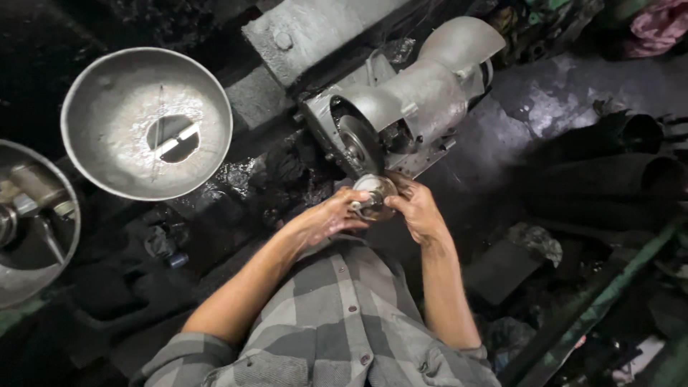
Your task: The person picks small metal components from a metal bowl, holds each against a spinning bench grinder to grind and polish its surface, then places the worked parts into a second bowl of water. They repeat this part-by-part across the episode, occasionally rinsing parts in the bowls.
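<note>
A small round shiny metal part (373, 192) is held between both hands, pressed up against the wheel (356, 145) of a grey grinding machine (416, 93). My left hand (333, 215) grips the part from the left and below. From the right, my right hand (414, 208) closes around the same part. Both forearms reach up from a grey checked shirt at the bottom of the view. The fingers hide the underside of the part.
A large dented metal bowl (147, 122) with a hole in its middle sits at the upper left, another metal pan (29, 222) with parts at the far left. Dark pipes (631, 154) lie at the right, a green bar (602, 294) at the lower right. The floor is black and greasy.
</note>
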`<state>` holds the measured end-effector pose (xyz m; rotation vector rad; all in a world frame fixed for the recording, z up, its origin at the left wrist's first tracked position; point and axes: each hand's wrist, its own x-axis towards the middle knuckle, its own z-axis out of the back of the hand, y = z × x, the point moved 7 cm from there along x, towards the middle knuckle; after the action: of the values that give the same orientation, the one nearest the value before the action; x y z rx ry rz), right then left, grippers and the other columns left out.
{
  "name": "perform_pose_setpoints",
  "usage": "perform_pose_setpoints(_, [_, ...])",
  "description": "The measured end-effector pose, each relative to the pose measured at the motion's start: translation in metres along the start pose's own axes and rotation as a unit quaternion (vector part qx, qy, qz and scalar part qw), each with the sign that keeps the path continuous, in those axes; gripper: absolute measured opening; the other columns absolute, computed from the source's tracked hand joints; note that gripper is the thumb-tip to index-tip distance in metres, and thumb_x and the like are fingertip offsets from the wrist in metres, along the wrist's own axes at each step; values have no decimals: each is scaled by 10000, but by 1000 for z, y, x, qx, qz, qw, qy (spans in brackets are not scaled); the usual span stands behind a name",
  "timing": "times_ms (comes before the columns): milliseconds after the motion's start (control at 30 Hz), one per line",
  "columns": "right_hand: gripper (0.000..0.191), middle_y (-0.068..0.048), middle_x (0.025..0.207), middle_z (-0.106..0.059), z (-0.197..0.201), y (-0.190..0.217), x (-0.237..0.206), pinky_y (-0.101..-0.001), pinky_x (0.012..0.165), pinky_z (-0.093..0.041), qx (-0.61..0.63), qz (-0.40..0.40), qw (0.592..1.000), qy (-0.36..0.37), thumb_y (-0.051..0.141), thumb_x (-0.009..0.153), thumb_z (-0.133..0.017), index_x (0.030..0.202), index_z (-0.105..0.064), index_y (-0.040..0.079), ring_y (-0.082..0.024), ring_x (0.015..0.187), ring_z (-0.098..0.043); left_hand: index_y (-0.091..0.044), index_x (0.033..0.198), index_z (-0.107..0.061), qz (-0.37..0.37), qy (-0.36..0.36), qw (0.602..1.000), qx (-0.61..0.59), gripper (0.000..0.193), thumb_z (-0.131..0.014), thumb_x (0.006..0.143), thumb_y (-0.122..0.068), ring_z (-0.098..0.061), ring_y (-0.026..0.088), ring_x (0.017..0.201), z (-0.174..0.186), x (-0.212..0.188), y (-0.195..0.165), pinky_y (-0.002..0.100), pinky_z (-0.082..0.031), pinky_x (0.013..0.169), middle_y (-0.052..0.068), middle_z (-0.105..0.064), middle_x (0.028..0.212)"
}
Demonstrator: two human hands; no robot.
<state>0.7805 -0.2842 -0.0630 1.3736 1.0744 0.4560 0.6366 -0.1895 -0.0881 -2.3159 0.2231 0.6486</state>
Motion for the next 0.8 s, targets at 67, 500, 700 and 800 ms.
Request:
perform_pose_setpoints(67, [538,-97,1245,-701,3,10,-14,-315,1027,-507,34,12,998,-42,-52,818,-666,1349,-582,-55,-185,1146,-657,-90,1261,-561,-14,38,997,-67,473,-630,898,-386,-628,242,1135,-18,5,-7,468,-517,1083,73,-650,1178])
perform_pose_setpoints(500, [531,-111,1235,-691,-23,25,7,-314,1009,-506,-25,48,998,-31,-62,841,-654,1366,-576,-85,-175,1125,-645,63,1167,-659,-31,70,975,-210,613,-558,825,-435,-708,365,1004,1,11,-31,523,-538,997,235,-729,1071])
perform_pose_setpoints(700, [447,-100,1166,-688,-25,2,32,-322,961,-510,-52,39,998,-28,-46,836,-689,1274,-601,-66,-170,1071,-633,4,1206,-643,-60,46,978,-196,578,-537,871,-455,-711,332,963,22,13,-22,485,-552,982,195,-729,1087])
perform_pose_setpoints(800, [363,-108,1125,-696,-24,-11,26,-338,949,-506,-40,24,999,-21,-51,867,-691,1224,-638,-88,-184,1046,-633,6,1227,-647,-83,49,977,-192,542,-556,961,-457,-675,289,932,21,7,-18,493,-567,957,158,-699,1068])
